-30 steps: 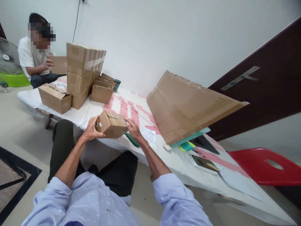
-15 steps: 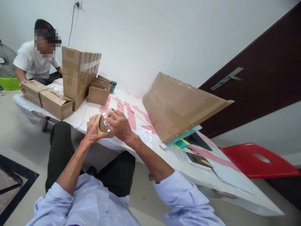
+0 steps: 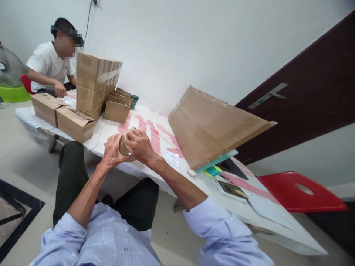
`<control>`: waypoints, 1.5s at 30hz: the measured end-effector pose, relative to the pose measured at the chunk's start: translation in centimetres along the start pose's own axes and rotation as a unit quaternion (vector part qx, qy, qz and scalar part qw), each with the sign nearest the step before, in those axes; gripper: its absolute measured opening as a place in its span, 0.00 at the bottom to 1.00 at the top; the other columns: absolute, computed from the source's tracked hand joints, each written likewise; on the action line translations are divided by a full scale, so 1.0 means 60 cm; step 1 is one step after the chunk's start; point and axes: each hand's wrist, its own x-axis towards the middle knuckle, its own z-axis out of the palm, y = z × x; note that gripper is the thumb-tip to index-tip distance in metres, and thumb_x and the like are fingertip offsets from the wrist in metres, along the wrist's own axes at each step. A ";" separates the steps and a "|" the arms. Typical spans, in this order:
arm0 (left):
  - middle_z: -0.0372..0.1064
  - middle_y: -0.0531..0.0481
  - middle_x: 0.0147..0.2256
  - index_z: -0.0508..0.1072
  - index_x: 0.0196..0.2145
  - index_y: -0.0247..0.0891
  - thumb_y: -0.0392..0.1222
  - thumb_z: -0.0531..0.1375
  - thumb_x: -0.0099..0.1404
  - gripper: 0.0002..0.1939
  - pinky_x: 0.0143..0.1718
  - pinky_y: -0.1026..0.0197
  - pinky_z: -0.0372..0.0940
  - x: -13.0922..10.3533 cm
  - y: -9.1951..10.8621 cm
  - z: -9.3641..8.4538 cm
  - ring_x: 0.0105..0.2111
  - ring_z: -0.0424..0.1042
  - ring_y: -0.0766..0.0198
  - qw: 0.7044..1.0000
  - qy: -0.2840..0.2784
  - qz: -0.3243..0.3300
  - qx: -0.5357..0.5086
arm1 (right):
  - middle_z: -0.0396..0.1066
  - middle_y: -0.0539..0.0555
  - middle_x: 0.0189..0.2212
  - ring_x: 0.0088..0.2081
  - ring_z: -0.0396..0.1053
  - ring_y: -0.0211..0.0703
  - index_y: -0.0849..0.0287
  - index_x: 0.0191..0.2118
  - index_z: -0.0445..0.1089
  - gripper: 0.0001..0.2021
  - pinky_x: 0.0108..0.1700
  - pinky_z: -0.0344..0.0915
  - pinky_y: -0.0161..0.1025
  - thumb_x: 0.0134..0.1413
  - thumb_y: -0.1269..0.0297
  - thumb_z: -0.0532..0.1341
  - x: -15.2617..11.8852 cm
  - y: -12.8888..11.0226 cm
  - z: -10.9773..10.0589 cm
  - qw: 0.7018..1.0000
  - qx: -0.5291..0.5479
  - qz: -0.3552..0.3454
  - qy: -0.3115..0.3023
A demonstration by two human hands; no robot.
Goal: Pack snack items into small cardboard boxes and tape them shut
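Observation:
Above the near edge of the table I hold a small cardboard box (image 3: 123, 146). My left hand (image 3: 113, 150) is closed around its left side and underside. Over the opposite side, my right hand (image 3: 140, 146) presses curled fingers against the box's top edge. Those fingers hide part of the box, and whether they also pinch something small does not show. A little shiny material glints at the box's lower edge. A handwritten sheet of paper (image 3: 171, 158) lies on the table to the right of my right hand.
Stacked cardboard boxes (image 3: 88, 83) and two loose boxes (image 3: 76, 123) stand left, near a seated person (image 3: 47, 61). Behind my hands are open boxes (image 3: 116, 112) and a green cup (image 3: 134, 101). A large cardboard sheet (image 3: 210, 123), tape roll (image 3: 213, 170) and phone (image 3: 232, 189) lie right.
My right fingers have shifted slightly on the box, and the clear shiny piece seen under them is now mostly out of sight. The other person's hand has left the loose boxes.

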 end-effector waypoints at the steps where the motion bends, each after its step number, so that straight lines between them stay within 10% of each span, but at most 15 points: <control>1: 0.63 0.32 0.68 0.63 0.69 0.42 0.58 0.78 0.50 0.55 0.65 0.31 0.60 0.000 0.000 0.001 0.68 0.61 0.32 1.000 -0.001 0.000 0.000 | 0.75 0.63 0.45 0.52 0.64 0.58 0.58 0.39 0.83 0.12 0.51 0.59 0.52 0.68 0.70 0.60 0.000 0.000 -0.001 1.000 0.000 0.000 -0.002; 45: 0.63 0.33 0.68 0.62 0.69 0.43 0.54 0.77 0.49 0.54 0.66 0.33 0.61 0.012 0.028 0.000 0.69 0.61 0.34 0.999 -0.021 0.013 0.030 | 0.74 0.64 0.45 0.49 0.63 0.58 0.62 0.48 0.77 0.12 0.50 0.55 0.49 0.63 0.71 0.60 0.004 0.019 -0.022 0.999 -0.006 -0.002 -0.052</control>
